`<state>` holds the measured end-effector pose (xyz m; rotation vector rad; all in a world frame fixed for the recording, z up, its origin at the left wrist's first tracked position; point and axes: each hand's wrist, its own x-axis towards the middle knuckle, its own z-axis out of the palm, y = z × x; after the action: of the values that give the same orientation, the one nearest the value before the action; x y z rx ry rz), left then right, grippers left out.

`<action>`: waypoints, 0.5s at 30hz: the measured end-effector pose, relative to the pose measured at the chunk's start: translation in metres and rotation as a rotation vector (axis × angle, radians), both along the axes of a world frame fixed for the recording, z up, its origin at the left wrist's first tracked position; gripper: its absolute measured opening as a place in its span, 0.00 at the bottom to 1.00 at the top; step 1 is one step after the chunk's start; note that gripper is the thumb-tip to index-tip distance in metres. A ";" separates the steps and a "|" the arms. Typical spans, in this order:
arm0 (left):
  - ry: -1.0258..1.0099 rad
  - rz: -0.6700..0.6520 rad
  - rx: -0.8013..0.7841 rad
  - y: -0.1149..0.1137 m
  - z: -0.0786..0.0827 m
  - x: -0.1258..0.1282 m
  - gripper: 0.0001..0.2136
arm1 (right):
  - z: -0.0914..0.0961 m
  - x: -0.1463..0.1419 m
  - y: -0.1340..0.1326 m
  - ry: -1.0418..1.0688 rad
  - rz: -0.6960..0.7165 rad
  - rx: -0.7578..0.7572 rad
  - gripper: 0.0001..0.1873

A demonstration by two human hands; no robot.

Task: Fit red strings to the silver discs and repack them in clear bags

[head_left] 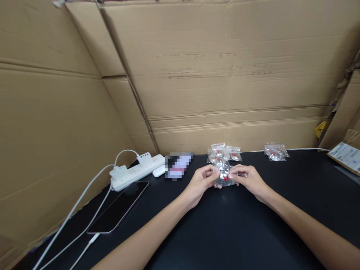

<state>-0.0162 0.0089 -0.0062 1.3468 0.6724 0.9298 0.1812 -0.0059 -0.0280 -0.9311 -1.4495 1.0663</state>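
Observation:
Between both hands is a small clear plastic packet (225, 180) with a shiny silver round item and a red mark inside. My left hand (203, 180) pinches its left side, thumb on top. On the right side, my right hand (247, 179) grips it with thumb and fingers. Just beyond the hands, a cluster of similar packets (219, 153) lies against the cardboard wall. Farther right rests another small group of packets (275, 152). What exactly the silver items are I cannot make out.
Cardboard walls (197, 75) enclose the black table (230, 232). To the left are a white power strip (135, 176) with cables, a phone (119, 210) on a charging cable, a white case (159, 171) and a blurred-out item (178, 165). A labelled cardboard parcel (347, 156) lies at right.

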 end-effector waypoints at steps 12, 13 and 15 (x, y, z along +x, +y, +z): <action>0.560 0.535 0.595 0.039 -0.001 -0.036 0.17 | 0.008 0.005 -0.002 0.297 -0.170 -0.261 0.18; 0.583 0.570 0.670 0.036 0.000 -0.035 0.18 | 0.008 0.004 -0.002 0.287 -0.171 -0.259 0.18; 0.611 0.592 0.810 0.026 0.004 -0.030 0.19 | 0.007 0.003 -0.002 0.263 -0.179 -0.250 0.17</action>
<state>-0.0466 0.0351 -0.0024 2.2630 1.2873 1.3506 0.1843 -0.0081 -0.0207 -1.0324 -1.0136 1.2028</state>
